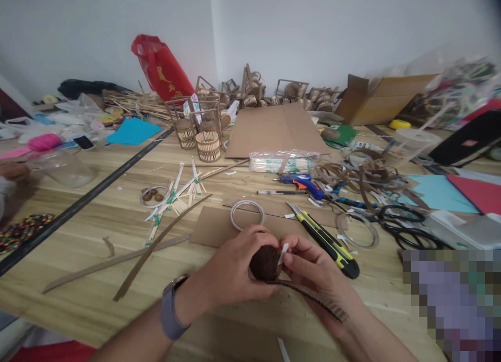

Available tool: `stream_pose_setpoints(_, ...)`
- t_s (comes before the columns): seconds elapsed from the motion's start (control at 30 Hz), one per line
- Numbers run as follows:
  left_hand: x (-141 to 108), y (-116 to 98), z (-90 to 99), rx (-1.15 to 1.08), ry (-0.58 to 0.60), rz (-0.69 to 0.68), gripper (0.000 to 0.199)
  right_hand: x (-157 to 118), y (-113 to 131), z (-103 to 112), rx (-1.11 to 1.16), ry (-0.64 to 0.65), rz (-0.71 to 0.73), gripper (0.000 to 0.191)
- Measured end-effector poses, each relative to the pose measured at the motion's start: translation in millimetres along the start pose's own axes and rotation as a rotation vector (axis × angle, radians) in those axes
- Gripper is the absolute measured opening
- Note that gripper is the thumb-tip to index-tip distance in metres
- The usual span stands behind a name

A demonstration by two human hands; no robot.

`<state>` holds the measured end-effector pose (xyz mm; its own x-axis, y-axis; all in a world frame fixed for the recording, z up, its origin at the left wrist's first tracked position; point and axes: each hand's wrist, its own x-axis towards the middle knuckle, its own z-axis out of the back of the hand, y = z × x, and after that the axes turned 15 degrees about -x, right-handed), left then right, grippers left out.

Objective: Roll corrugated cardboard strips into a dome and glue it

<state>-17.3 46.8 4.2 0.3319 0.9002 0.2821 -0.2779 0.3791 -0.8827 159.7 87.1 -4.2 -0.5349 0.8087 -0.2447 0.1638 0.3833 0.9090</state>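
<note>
My left hand (242, 263) is wrapped round a dark brown round piece (264, 263), with the thumb below and the fingers over its top. A ribbed cardboard strip (313, 296) runs from the underside of this piece to the right, across my right palm. Between the thumb and forefinger of my right hand (309, 263) is a small white paper strip (284, 253), at the right side of the brown piece. Just beyond my hands lies a white tape ring (247, 215) on a cardboard sheet (211, 227).
A yellow-black cutter (324, 239) lies right of my hands, with a blue glue gun (303, 184) behind it and black scissors (410, 231) further right. Small stick baskets (208, 147) stand behind. At the far left another person's hand (14, 171) shows.
</note>
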Motion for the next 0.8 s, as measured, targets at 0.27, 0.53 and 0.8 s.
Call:
stream_pose_setpoints(0.27,-0.6,0.7,-2.3,-0.012,-0.013,-0.016,0.053,4.5,-1.1,-0.5,-0.021,-0.014,0.05,0.023)
stream_pose_setpoints(0.53,-4.7,3.8,-6.7,-0.035,-0.09,0.062,0.073,5.4,-2.4,-1.7,-0.114,-0.014,0.148,0.027)
stream_pose_setpoints(0.8,-6.0,0.5,-8.1,-0.067,-0.12,0.134,0.077,1.5,-0.2,1.0,-0.259,-0.003,0.195,0.028)
